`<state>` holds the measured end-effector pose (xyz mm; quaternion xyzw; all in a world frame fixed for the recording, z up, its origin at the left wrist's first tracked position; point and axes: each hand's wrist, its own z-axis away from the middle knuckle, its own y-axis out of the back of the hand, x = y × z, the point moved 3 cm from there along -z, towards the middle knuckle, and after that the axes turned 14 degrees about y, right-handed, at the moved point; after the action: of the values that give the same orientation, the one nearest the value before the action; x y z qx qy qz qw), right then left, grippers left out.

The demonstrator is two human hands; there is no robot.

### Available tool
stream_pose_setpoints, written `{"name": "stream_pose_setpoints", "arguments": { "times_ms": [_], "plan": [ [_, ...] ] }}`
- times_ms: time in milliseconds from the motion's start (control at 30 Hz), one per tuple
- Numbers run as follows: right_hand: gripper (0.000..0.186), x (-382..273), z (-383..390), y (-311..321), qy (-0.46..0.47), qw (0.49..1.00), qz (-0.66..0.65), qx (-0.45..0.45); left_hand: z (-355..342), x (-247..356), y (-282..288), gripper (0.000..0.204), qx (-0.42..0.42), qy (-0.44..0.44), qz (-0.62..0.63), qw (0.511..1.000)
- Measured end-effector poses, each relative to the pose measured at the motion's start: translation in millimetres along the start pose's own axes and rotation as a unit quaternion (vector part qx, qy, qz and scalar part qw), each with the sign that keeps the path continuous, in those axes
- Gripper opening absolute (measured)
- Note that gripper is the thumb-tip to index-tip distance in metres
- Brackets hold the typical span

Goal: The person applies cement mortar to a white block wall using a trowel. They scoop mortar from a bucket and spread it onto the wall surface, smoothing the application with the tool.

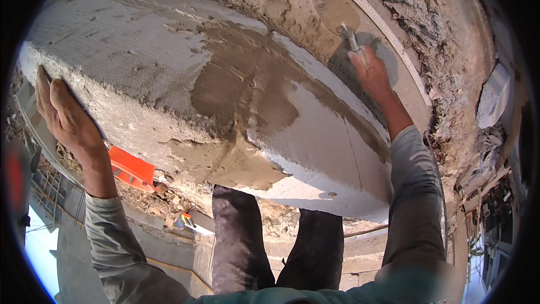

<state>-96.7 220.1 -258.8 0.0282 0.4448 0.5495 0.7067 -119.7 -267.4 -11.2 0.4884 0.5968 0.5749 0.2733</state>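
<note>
In front of me lies a long pale concrete block (140, 34), with wet grey-brown mortar (247, 79) spread over its middle and down the near side. My left hand (70, 112) rests with its fingers stretched against the block's left near edge and holds nothing. Beyond the block's far side, my right hand (370, 70) is wrapped round the pale handle of what looks like a trowel (351, 38). Its blade is hard to make out against the shadow. A damp patch of mortar (337, 11) shows on the surface just past it.
An orange plastic piece (132, 169) lies below my left wrist, near a tool with a yellow-and-black handle (184, 220). A thin pale strip (382, 25) curves along the far right, with rough ground and a loose concrete chunk (495, 95) beyond it. My legs (242, 236) stand close to the block.
</note>
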Motion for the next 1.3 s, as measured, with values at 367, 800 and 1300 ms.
{"name": "stream_pose_setpoints", "arguments": {
  "times_ms": [367, 800, 1300],
  "plan": [
    [0.043, 8, -47, -39, 0.046, 0.986, 0.147, -0.058, -3, -7, 3, 0.051, -0.009, 0.014, 0.016, 1.0],
    [0.051, -13, -71, -39, -0.026, 0.996, 0.013, 0.084, 1, 4, 8, 0.05, 0.0, -0.027, -0.04, 0.999],
    [0.039, -2, -60, 3, 0.032, 0.979, 0.172, 0.099, 4, 9, 6, 0.054, -0.019, 0.009, -0.022, 1.0]
  ]
}}
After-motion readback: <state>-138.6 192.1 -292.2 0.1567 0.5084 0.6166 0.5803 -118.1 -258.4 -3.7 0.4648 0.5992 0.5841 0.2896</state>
